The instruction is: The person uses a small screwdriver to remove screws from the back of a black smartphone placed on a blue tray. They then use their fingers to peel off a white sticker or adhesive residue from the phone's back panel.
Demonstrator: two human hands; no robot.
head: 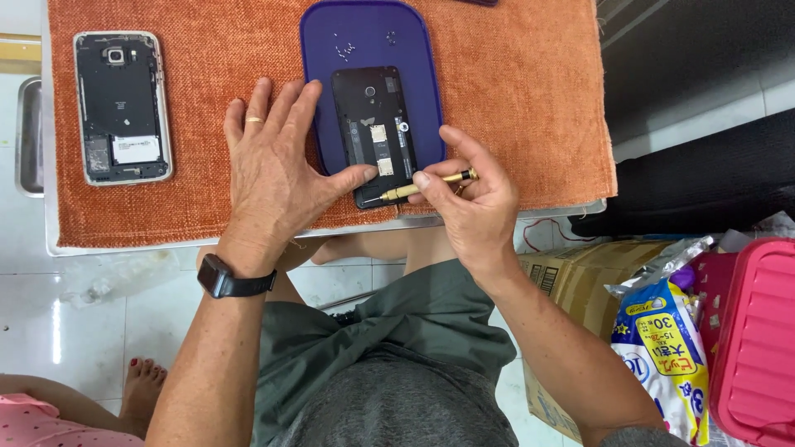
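We see the left hand [273,170] flat on the orange cloth [513,91], thumb touching the lower left edge of the opened black phone [379,132], which lies on a purple tray [331,50] w/ tiny screws [344,51] near its top. The right hand [472,199] pinches a gold screwdriver [426,185], tip at the phone's bottom edge. A 2nd opened phone [122,106] lies well apart at left; cardboard box [571,277] & pink case [758,339] sit lower right.

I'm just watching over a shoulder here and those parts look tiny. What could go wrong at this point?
The loose screws lie unboxed on the purple tray; a bump could scatter them. The screwdriver in the right hand might slip and scratch the opened phone, which only the left hand steadies. The tray sits near the table's front edge, so it might slide off.
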